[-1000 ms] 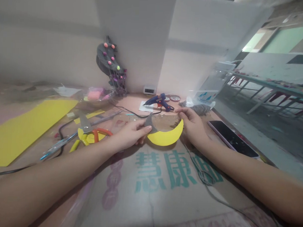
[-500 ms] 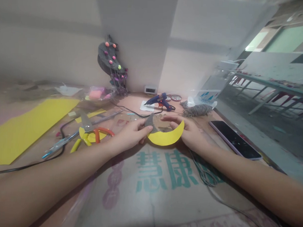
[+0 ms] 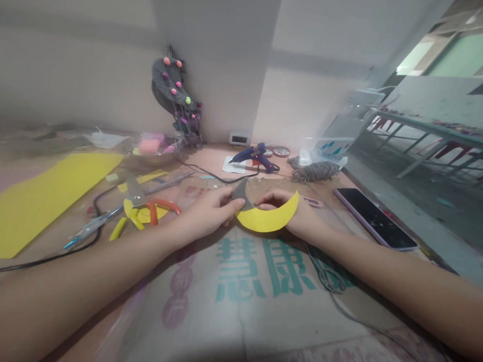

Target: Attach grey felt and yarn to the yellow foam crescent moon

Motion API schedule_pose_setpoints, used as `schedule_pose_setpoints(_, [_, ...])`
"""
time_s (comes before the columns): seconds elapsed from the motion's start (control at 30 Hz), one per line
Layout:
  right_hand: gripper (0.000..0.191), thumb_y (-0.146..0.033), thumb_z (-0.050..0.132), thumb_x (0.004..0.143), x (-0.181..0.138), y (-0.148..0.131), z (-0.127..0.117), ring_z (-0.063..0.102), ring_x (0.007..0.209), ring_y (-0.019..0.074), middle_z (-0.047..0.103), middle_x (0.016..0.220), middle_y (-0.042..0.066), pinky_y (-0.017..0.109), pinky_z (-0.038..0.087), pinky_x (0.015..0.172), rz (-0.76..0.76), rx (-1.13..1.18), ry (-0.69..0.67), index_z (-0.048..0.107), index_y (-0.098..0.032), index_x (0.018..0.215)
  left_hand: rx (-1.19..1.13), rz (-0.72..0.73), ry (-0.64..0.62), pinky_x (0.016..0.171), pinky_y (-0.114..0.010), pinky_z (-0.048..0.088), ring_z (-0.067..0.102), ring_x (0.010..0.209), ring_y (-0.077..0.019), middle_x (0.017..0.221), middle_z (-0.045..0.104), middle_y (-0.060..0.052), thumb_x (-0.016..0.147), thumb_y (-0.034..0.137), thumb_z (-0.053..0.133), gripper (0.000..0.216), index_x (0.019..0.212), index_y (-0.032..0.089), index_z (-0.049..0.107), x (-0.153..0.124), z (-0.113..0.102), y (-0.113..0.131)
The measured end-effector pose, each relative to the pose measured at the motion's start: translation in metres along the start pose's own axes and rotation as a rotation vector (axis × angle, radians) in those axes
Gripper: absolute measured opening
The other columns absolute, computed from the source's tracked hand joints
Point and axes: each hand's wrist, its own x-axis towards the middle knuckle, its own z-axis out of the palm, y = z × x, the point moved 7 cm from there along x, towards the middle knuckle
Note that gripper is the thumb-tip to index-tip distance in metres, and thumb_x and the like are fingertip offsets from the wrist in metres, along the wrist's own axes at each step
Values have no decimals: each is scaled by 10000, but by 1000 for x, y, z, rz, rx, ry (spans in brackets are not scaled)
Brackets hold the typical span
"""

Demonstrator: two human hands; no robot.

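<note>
A yellow crescent-shaped cutout (image 3: 269, 217) with a grey tip at its left end is held just above the cardboard sheet (image 3: 257, 303). My left hand (image 3: 209, 210) pinches the grey tip between thumb and fingers. My right hand (image 3: 290, 210) sits behind the crescent, its fingers curled along the inner curve and pressing on it near the grey tip. Both forearms reach in from the bottom corners.
Scissors with orange and yellow handles (image 3: 143, 208), a pen (image 3: 90, 227) and a yellow sheet (image 3: 38, 197) lie left. A blue glue gun (image 3: 256, 158), grey yarn (image 3: 313, 172) and a phone (image 3: 375, 217) lie behind and right. A decorated grey crescent (image 3: 171, 89) hangs on the wall.
My right hand has slid left along the crescent's inner edge, from its right tip toward the grey end. My left hand has kept its pinch in place.
</note>
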Motion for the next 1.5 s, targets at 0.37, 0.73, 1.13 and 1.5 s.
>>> schedule_pose_setpoints(0.37, [186,-346,668,791,-3,-8,-4,598,642,132,685,727,19,243,451,569,-22,-119,79,680,-160,796,2,9,-73,488,-220,366,503,523,-120,592,552,33,895,449,503,286,803,189,580,2,5,-3])
schedule_pose_setpoints(0.73, [206,-363,657,803,0,1,-5,560,596,113,666,715,12,230,419,535,19,-82,96,675,-159,821,-44,19,-111,483,-217,362,477,515,-112,583,518,43,911,434,481,276,802,189,547,0,7,0])
schedule_pose_setpoints(1.13, [160,-329,633,812,3,-1,-2,577,623,128,655,728,15,246,445,564,-18,-21,81,651,-171,828,-14,35,-108,485,-207,355,471,523,-97,602,520,44,923,432,469,284,821,176,542,1,7,0])
schedule_pose_setpoints(1.5, [234,-392,527,922,-1,-9,-18,552,740,130,574,874,19,259,464,659,-174,115,213,584,-200,1045,-94,33,-65,456,-201,320,435,477,-91,552,477,64,911,419,476,252,842,180,521,0,7,6])
